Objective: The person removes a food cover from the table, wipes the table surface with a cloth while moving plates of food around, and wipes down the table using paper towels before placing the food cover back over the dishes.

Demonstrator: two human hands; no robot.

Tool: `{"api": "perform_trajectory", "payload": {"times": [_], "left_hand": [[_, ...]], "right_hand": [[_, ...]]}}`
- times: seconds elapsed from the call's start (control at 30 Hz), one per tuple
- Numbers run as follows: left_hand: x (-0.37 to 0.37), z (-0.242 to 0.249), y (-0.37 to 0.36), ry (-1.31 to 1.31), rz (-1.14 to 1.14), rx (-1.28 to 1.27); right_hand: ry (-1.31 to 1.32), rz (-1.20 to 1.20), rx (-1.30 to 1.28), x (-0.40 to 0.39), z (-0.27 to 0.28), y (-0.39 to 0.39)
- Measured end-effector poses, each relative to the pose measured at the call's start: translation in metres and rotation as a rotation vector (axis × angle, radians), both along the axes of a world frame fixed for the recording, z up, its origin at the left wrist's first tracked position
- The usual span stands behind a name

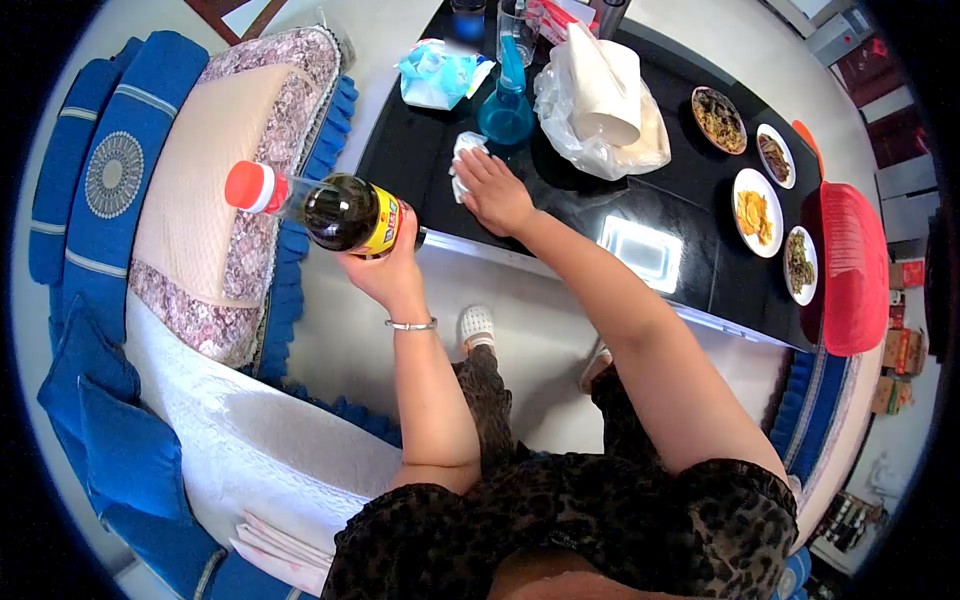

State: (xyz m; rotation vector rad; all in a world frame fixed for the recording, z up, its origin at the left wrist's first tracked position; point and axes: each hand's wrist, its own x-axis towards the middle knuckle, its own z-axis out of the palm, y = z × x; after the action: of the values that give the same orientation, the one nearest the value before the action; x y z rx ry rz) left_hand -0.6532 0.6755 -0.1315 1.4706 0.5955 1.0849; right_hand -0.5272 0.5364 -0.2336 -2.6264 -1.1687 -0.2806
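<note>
My left hand [390,265] is wrapped round a dark bottle [345,215] with a red cap and a yellow label, tilted in the air between the sofa and the table. On the black glossy table [560,205], near its left end, my right hand [495,192] lies with its fingers over a crumpled white tissue [467,165], pressing it to the surface. Just beyond that hand stands a blue transparent bottle [506,115]. A blue-and-white wipes packet [440,75] lies behind the tissue, and a paper roll in a plastic bag [608,95] is to the right.
Several plates of food, one a white plate with yellow food [757,212], stand on the table's right part. A red plastic stool [855,268] is beyond them. A clear glass [517,30] is at the back. Blue-trimmed sofas [240,180] line the left side and near side.
</note>
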Motion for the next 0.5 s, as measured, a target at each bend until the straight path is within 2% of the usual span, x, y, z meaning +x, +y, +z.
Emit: {"api": "perform_trajectory", "payload": {"times": [0.13, 0.23, 0.33, 0.43, 0.5], "left_hand": [[0.005, -0.005, -0.004, -0.016, -0.063, -0.029], [0.006, -0.014, -0.005, 0.029, -0.06, -0.008], [0.01, -0.009, -0.009, -0.053, -0.081, -0.057], [0.009, -0.016, -0.004, -0.002, -0.076, 0.017], [0.005, -0.018, -0.002, 0.002, -0.093, -0.034]], "right_hand": [[0.038, -0.041, 0.037, 0.022, 0.001, 0.049], [0.061, -0.057, 0.04, 0.015, 0.001, 0.053], [0.103, 0.035, 0.029, -0.01, 0.008, 0.022], [0.087, 0.023, -0.017, -0.039, 0.015, -0.037], [0.091, -0.06, -0.048, -0.057, 0.013, -0.08]]}}
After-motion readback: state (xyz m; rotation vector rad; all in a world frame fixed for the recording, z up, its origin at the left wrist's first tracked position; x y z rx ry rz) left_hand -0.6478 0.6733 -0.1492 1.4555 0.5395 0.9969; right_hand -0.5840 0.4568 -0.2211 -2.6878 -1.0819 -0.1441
